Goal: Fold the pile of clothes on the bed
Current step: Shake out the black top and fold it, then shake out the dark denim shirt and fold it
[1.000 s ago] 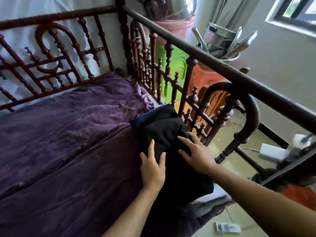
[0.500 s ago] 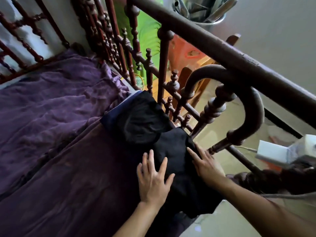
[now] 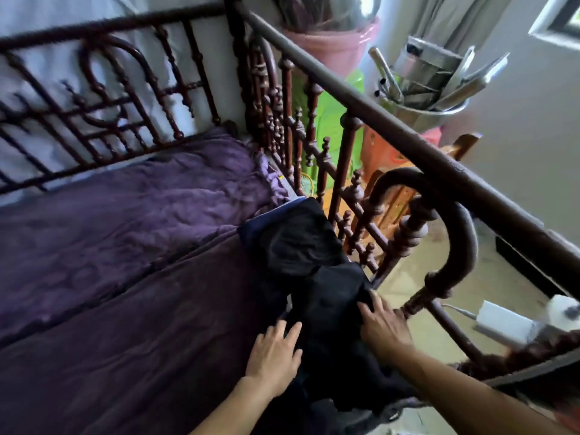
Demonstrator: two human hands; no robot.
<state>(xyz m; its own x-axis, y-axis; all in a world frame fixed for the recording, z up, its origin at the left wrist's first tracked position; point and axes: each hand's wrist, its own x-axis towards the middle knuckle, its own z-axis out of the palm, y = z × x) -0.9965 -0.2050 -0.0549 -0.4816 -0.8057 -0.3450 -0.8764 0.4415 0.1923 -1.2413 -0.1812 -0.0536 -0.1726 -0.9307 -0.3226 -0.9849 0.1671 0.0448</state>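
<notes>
View from the head camera, the only one given.

Black garment [image 3: 326,296] lies at lower centre-right of the frame, on the right margin of the bed [image 3: 125,309], close against the wooden side rail [image 3: 408,146]. Its near end droops over the bed edge at the bottom of the frame. A second dark piece [image 3: 295,243], apparently already folded, with a navy border on its left side, sits just beyond it toward frame centre; the two touch or overlap, and which of these cannot be told.

Long axis of the black garment: from bottom centre-right up toward frame centre, leaning a little left, roughly parallel to the rail.

Hands: both lie flat with fingers extended and grip nothing. Left hand [image 3: 273,356] rests on the garment's left border, fingertips on the cloth and palm partly over the purple cover [image 3: 141,215]. Right hand [image 3: 384,324] rests on the right border, next to the rail. The garment lies between them and extends up-frame from the fingertips.

Judgement: this looks like flattening or squaring a fold. Both hands reach the cloth about equally; the right reaches slightly further up it. Any next fold would likely run along the long axis, and the rail leaves the right side little room.
</notes>
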